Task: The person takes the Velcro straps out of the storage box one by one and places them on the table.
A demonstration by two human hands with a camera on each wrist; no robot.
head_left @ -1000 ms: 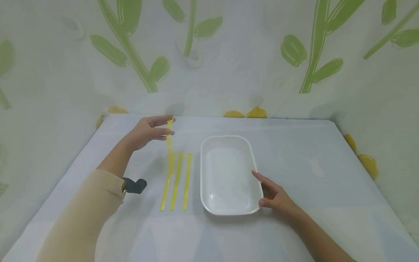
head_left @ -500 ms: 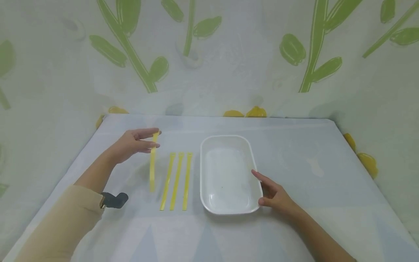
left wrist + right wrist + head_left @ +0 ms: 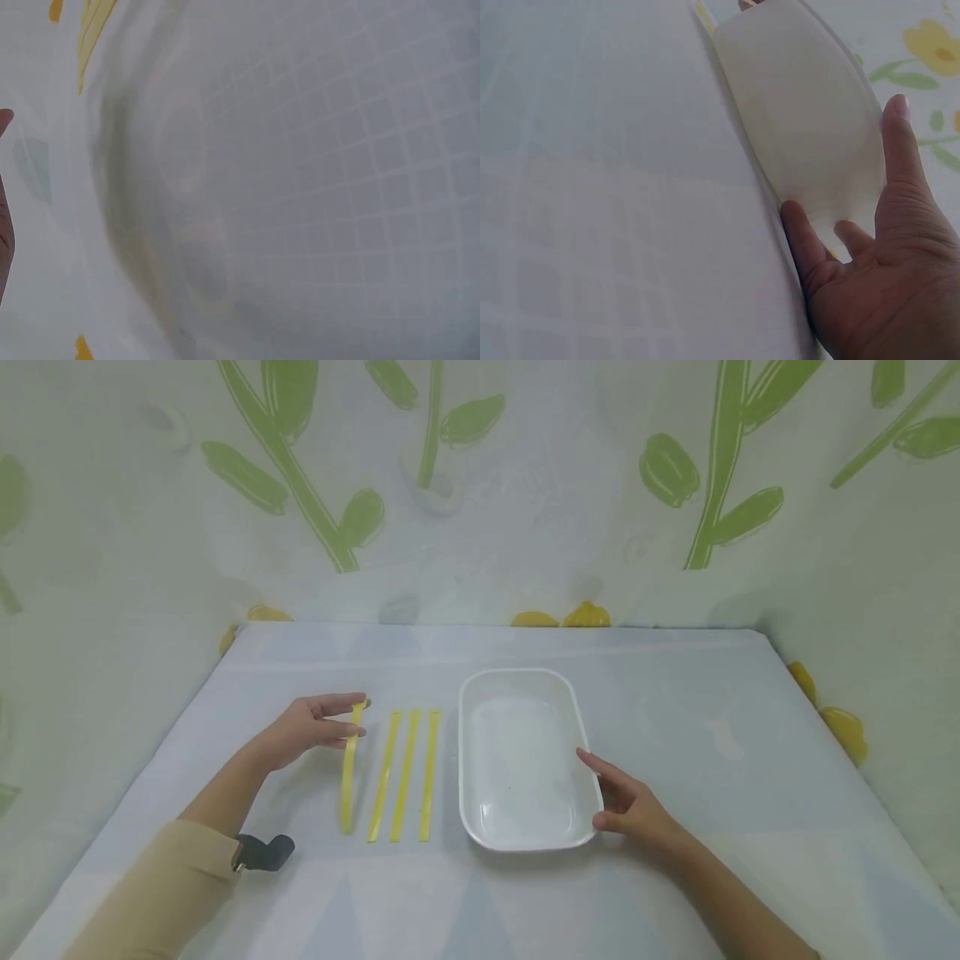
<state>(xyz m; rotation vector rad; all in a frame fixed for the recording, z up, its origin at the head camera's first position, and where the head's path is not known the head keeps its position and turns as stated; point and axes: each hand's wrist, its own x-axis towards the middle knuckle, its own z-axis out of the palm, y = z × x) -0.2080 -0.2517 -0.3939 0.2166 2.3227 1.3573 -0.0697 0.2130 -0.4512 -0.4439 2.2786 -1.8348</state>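
Note:
My left hand point(image 3: 303, 732) pinches the top end of a yellow strip point(image 3: 348, 789) in the head view. The strip hangs down from the fingertips, close to the tabletop; whether its lower end touches I cannot tell. Just right of it, several matching flat strips point(image 3: 402, 777) with slightly wider top ends lie side by side. A white rectangular tray point(image 3: 517, 760) stands right of them. My right hand point(image 3: 633, 810) rests against the tray's right side, index fingertip and thumb at the rim. In the right wrist view, its extended fingers point(image 3: 904, 150) touch the tray's outer wall point(image 3: 802, 105).
A pale patterned cloth point(image 3: 697, 735) covers the table. Behind it rises a wall covering point(image 3: 540, 485) printed with green leaves. A dark device point(image 3: 264, 852) is strapped to the left wrist at the beige sleeve point(image 3: 161, 881).
My left hand has moved left and then nearer with the strip, off the row, and lowered it left of the others. The right hand and the tray stay where they were.

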